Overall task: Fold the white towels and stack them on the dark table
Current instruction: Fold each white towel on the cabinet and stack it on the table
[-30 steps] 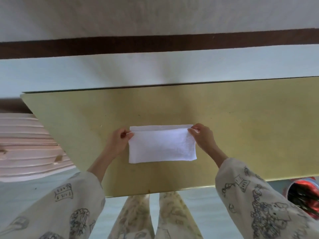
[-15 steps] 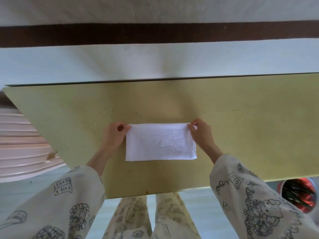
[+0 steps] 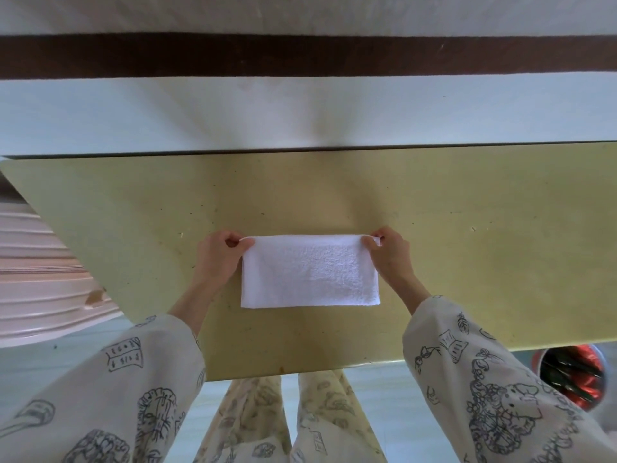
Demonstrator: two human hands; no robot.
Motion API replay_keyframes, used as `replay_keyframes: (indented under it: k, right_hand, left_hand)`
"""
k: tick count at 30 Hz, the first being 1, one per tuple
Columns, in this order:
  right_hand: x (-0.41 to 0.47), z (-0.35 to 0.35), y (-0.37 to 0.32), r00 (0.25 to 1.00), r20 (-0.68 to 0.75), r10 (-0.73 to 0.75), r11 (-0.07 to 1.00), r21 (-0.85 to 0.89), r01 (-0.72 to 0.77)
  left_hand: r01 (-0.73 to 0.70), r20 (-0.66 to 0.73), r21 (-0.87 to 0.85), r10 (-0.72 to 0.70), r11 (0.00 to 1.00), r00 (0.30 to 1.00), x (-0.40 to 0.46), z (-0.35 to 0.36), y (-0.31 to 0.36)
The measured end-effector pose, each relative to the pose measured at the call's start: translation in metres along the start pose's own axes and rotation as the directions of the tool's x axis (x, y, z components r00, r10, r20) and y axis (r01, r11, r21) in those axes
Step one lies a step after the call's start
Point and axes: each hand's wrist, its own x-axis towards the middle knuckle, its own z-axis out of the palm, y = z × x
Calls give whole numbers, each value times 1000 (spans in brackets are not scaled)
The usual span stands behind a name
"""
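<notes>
Head view: white towel [image 3: 309, 274] lies flat as a folded rectangle on the yellow-green tabletop [image 3: 467, 228], nearer the front edge. Left hand [image 3: 218, 259] pinches the far left corner between thumb and curled fingers; right hand [image 3: 390, 257] pinches the far right corner the same way. Both hands closed on the cloth. A second ago a strip of the lower layer showed beyond the upper layer's far edge; now that strip is covered and the far edge reads as one line. Patterned sleeves [image 3: 484, 379] frame the bottom. Red-lined bin [image 3: 574, 375] sits past the table's right front edge.
</notes>
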Motion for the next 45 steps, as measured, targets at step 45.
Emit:
replay_keyframes:
  k: [45]
  right_hand:
    - [-37, 99, 18, 708, 124, -695, 533, -571, 624]
  left_hand:
    - [156, -278, 69, -131, 985, 952, -54, 48, -29]
